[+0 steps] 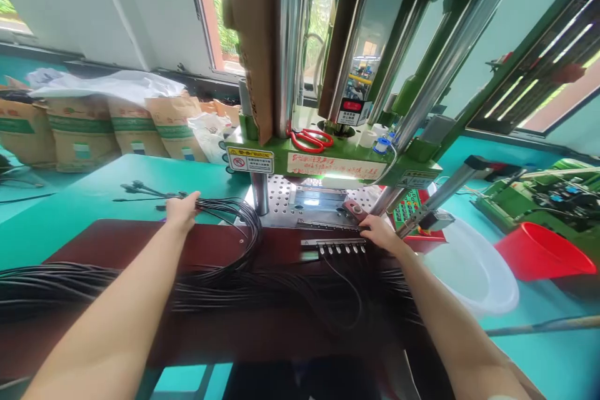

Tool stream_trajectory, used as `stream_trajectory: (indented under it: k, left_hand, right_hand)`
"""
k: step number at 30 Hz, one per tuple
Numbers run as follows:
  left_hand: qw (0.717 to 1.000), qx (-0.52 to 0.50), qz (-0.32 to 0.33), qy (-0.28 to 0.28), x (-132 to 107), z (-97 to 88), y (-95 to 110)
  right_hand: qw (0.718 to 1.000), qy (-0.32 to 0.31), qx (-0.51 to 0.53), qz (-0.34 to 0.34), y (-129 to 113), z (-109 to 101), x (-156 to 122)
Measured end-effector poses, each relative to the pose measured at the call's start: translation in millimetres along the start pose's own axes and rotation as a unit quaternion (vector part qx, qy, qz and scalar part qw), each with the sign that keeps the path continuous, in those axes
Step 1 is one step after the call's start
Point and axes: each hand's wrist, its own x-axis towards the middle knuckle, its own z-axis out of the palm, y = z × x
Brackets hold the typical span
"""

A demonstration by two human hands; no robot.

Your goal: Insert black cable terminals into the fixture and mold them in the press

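Note:
My left hand (182, 209) is closed around a bundle of black cables (229, 205), whose connector ends (140, 189) stick out to its left. The rest of that bundle loops down to the table. My right hand (379, 232) is at the front of the press bed (281, 197), its fingers curled at the right end of a narrow metal bar (328, 225). A reddish block with a round hole (355, 209) lies just behind those fingers. Closer to me, a second metal bar (335, 242) carries a row of several cable ends.
The green press (300, 159) stands ahead, with red-handled scissors (312, 139) on it. More black cables (206, 294) lie across the brown table (117, 237). To the right are a white basin (501, 275), a red bucket (539, 250) and a control box (409, 207). Paper sacks (84, 131) stand back left.

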Motion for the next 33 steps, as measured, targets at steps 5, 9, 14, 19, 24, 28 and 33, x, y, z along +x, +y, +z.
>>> stream_trajectory:
  k: [5,9,14,19,24,28,33]
  left_hand:
    - [0.992,0.076,-0.095,-0.010,3.9,-18.8,1.4]
    - [0.963,0.214,-0.065,-0.151,-16.5,-23.0,14.4]
    - [0.895,0.282,0.016,-0.346,-116.0,15.3,30.8]
    - [0.723,0.317,0.063,-0.611,-238.0,62.5,17.2]
    - [0.667,0.439,0.270,-0.539,-283.2,92.8,0.6]
    - [0.692,0.396,0.198,-0.570,-288.2,116.4,-2.2]
    - [0.787,0.136,-0.101,-0.593,-291.2,147.4,-7.3]
  right_hand:
    - [0.993,-0.010,-0.110,-0.032,-17.9,-6.5,-18.6]
    - [0.976,-0.060,-0.180,-0.101,-33.1,-9.4,-44.0]
    - [0.945,-0.102,-0.291,-0.106,-41.5,-11.1,-52.5]
    - [0.950,-0.149,-0.265,-0.076,-48.7,-36.4,-35.9]
    - [0.962,-0.133,-0.238,0.006,-56.6,-58.9,-22.3]
    - [0.976,-0.081,-0.198,0.035,-53.9,-67.2,-8.7]
    - [0.988,-0.036,-0.144,0.050,-51.6,-69.4,21.1]
